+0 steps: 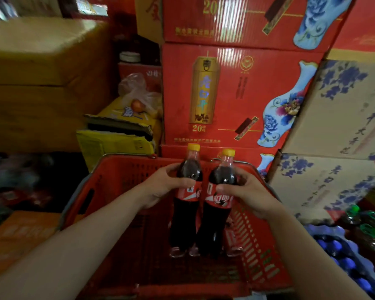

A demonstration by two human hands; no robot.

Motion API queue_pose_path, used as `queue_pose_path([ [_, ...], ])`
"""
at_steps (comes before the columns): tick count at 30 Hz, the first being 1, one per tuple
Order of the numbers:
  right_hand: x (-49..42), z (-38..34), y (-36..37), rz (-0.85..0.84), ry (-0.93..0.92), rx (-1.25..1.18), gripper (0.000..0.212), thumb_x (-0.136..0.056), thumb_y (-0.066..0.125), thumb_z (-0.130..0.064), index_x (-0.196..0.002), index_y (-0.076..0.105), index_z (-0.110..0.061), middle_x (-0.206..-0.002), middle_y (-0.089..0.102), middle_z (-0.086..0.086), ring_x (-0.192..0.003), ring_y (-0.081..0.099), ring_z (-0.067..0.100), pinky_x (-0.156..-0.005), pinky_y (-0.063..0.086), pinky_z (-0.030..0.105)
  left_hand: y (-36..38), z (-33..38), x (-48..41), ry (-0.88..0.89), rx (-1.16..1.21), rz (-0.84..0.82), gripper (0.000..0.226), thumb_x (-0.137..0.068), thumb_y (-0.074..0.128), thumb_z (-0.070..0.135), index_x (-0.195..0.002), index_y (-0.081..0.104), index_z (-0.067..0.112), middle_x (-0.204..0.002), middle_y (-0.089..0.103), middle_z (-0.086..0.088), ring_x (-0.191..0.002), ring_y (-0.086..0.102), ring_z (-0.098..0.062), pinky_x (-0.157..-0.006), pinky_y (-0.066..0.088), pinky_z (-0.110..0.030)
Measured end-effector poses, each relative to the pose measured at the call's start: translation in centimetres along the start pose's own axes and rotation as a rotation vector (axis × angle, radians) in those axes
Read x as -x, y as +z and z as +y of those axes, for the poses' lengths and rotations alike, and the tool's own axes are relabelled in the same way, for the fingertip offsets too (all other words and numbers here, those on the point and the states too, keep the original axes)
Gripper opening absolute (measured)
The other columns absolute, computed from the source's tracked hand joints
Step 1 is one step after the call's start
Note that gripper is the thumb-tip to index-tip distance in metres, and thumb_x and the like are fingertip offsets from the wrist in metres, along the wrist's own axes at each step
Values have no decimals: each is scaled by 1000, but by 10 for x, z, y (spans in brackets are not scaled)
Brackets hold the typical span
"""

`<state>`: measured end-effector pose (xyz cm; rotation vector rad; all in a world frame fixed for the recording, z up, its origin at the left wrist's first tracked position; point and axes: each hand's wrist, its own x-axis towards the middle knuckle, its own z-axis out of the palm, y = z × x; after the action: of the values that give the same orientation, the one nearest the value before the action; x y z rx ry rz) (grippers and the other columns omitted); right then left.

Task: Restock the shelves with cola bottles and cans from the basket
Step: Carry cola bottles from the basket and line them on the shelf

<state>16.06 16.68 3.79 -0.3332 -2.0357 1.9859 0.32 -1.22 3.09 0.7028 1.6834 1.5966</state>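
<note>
Two cola bottles with yellow caps and red labels stand upright side by side over the red plastic basket [108,187]. My left hand [160,185] grips the left bottle [185,215] at its shoulder, just above the label. My right hand [247,191] grips the right bottle [218,215] the same way. The bottles' bases are low inside the basket; I cannot tell whether they touch its floor. No cans show in the basket.
Red printed cartons [236,94] are stacked right behind the basket. Brown cartons [338,118] rise at the right, yellow boxes [115,139] and a plastic bag with fruit [139,94] at the left. Shrink-wrapped bottles with blue caps [342,256] and green caps [372,224] lie at the lower right.
</note>
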Motion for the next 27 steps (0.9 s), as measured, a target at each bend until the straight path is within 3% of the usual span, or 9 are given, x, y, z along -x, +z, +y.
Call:
queue_pose_path([
  [2,-9,-11,9,-39,-45,-75,41,-64,82,-5,-102,72,-16,-97,72,5,-89,68,16,-78,55,26,-3,10,14,36,32,102,51,-56,89,17,-101,67,27,-99,75,2,-98,67,-16,-94,48,-30],
  [4,-18,-21,20,-69,-68,-161,38,-63,87,-19,-99,76,-20,-99,73,6,-91,69,19,-81,56,31,-5,19,26,71,58,175,57,-50,90,25,-104,69,27,-101,74,2,-99,66,-16,-94,49,-31],
  [7,-30,-38,41,-72,-80,-257,58,-46,93,-42,-96,75,-19,-95,74,8,-86,70,20,-79,57,34,-9,36,47,146,75,263,68,-44,86,38,-107,69,20,-90,75,5,-86,69,-12,-79,51,-25],
  [10,-36,-61,61,-127,-88,-325,45,-62,82,-34,-100,70,-12,-84,74,6,-74,71,19,-65,57,31,-11,58,77,232,166,398,44,-54,88,22,-96,74,21,-87,75,1,-77,70,-12,-68,53,-25],
  [13,-41,-84,77,-232,-98,-370,45,-63,71,-37,-99,69,-11,-83,74,6,-71,71,18,-61,58,28,-9,79,104,315,248,549,28,-63,81,9,-88,71,17,-84,74,-3,-70,70,-13,-64,56,-25],
  [15,-40,-100,90,-345,-126,-364,34,-65,68,-37,-91,69,-15,-78,74,3,-67,70,15,-59,57,26,-7,93,123,368,283,642,23,-65,74,12,-86,68,14,-79,74,-2,-67,70,-14,-62,57,-24],
  [23,0,-130,177,-750,-111,-414,35,-69,69,-34,-100,66,-17,-82,74,-1,-73,71,12,-63,56,25,3,108,248,405,203,985,26,-73,77,20,-97,68,14,-89,74,-5,-80,70,-21,-81,55,-38],
  [27,52,-136,224,-946,-75,-410,34,-69,70,-33,-98,68,-17,-88,74,3,-77,70,16,-71,59,31,24,99,330,409,186,1192,39,-68,77,25,-103,65,13,-85,74,-2,-76,70,-18,-68,57,-31],
])
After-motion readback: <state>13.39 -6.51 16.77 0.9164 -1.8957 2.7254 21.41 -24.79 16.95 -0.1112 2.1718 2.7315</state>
